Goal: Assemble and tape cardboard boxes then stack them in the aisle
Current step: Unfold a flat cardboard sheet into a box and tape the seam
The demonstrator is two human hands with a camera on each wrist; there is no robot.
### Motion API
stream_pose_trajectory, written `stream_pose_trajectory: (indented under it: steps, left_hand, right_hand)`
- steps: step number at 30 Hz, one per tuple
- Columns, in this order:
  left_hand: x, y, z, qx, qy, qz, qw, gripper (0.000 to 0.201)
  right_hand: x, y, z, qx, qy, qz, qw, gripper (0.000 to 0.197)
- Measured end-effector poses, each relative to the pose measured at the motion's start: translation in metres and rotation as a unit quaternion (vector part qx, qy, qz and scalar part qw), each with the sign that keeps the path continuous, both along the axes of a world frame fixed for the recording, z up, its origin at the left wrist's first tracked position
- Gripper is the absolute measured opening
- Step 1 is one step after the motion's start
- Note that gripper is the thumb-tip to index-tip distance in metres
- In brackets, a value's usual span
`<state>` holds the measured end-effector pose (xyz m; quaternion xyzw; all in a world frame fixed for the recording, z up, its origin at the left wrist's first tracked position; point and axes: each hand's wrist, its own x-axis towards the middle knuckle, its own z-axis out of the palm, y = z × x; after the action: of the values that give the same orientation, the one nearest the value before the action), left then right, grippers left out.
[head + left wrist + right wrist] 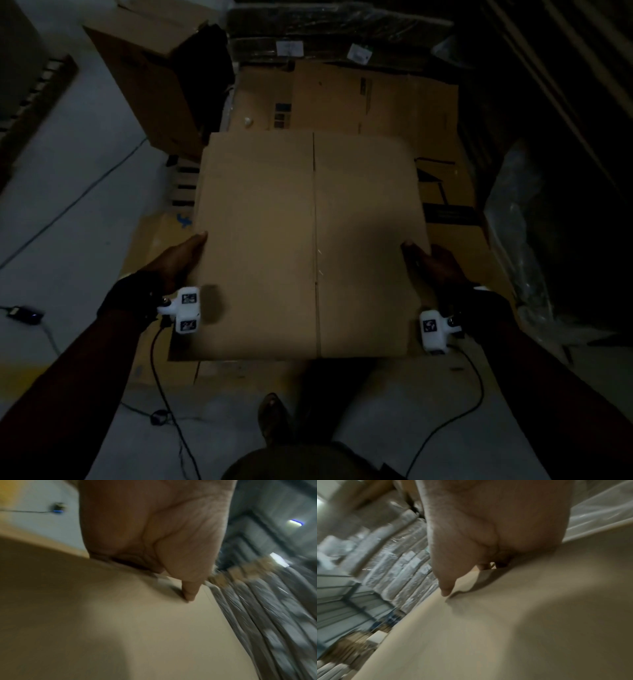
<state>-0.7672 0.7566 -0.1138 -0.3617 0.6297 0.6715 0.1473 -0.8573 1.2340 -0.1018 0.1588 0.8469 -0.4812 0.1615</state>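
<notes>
Dim head view with dark, curved edges; both wrist views heavily motion-blurred.

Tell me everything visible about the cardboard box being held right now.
The cardboard box is plain brown, its top face level, with a seam down the middle where two flaps meet; tape cannot be made out. The left hand and right hand grip its opposite side edges, thumbs on top. It sits above flattened cardboard.

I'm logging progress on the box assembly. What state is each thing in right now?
Cardboard box: held at both side edges, top flaps closed, centre seam looks untaped.
Left hand: grips the box's left edge, thumb on top.
Right hand: grips the box's right edge, thumb on top.
Flattened cartons: lying flat, unassembled.
Tall box: standing, tilted.
</notes>
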Motion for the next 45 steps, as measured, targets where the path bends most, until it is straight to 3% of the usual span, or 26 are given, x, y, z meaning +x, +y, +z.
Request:
stream_pose_trajectory:
  steps: [3, 7, 10, 12, 16, 19, 22, 23, 25, 29, 32, 35, 39, 41, 43, 45]
  left_hand:
    - [0.024, 0.004, -0.006, -0.013, 0.002, -0.04, 0.999, 0.071]
    - [0.065, 0.016, -0.016, -0.034, 0.008, -0.065, 0.997, 0.07]
    - [0.094, 0.032, -0.021, -0.085, -0.016, -0.021, 0.996, 0.096]
    - [0.11, 0.044, -0.021, -0.113, -0.044, 0.017, 0.993, 0.099]
    - [0.137, 0.063, -0.027, -0.076, -0.091, 0.081, 0.99, 0.11]
    - [0.142, 0.084, -0.026, -0.022, -0.033, 0.179, 0.983, 0.085]
    - [0.139, 0.108, -0.01, -0.022, 0.002, 0.228, 0.973, 0.061]
    - [0.137, 0.109, -0.011, -0.017, 0.001, 0.235, 0.972, 0.062]
    - [0.136, 0.105, -0.019, -0.024, -0.016, 0.243, 0.969, 0.067]
    - [0.126, 0.091, -0.034, -0.081, -0.062, 0.228, 0.968, 0.082]
    - [0.116, 0.084, -0.032, -0.098, -0.075, 0.197, 0.973, 0.083]
    - [0.111, 0.075, -0.033, -0.091, -0.075, 0.173, 0.978, 0.088]
    - [0.112, 0.068, -0.037, -0.101, -0.053, 0.165, 0.98, 0.094]
    - [0.113, 0.069, -0.037, -0.129, -0.023, 0.152, 0.98, 0.093]
    - [0.115, 0.07, -0.039, -0.181, 0.014, 0.127, 0.975, 0.088]
    - [0.118, 0.073, -0.037, -0.229, 0.042, 0.083, 0.969, 0.085]
  right_hand:
    - [0.027, 0.01, -0.003, 0.015, 0.009, 0.039, 0.999, 0.063]
    - [0.065, 0.029, -0.021, 0.021, 0.002, 0.036, 0.999, 0.074]
    - [0.087, 0.037, -0.031, 0.03, 0.03, 0.025, 0.999, 0.077]
    - [0.099, 0.042, -0.038, 0.024, 0.04, 0.019, 0.999, 0.083]
    - [0.126, 0.047, -0.05, -0.06, 0.072, -0.008, 0.996, 0.08]
    - [0.128, 0.048, -0.061, -0.117, 0.07, -0.069, 0.988, 0.088]
    - [0.119, 0.041, -0.05, -0.168, 0.083, -0.077, 0.979, 0.054]
    - [0.114, 0.04, -0.045, -0.175, 0.08, -0.071, 0.979, 0.047]
    - [0.107, 0.04, -0.041, -0.192, 0.073, -0.074, 0.976, 0.052]
    - [0.095, 0.036, -0.047, -0.209, 0.051, -0.088, 0.973, 0.093]
    - [0.096, 0.027, -0.038, -0.222, 0.044, -0.085, 0.97, 0.063]
    - [0.095, 0.026, -0.039, -0.205, 0.042, -0.093, 0.973, 0.055]
    - [0.097, 0.018, -0.035, -0.113, 0.075, -0.103, 0.985, 0.064]
    - [0.103, 0.013, -0.036, -0.045, 0.094, -0.104, 0.989, 0.075]
    - [0.111, 0.004, -0.036, 0.017, 0.087, -0.094, 0.992, 0.1]
    - [0.13, -0.013, -0.029, 0.121, 0.066, -0.065, 0.988, 0.103]
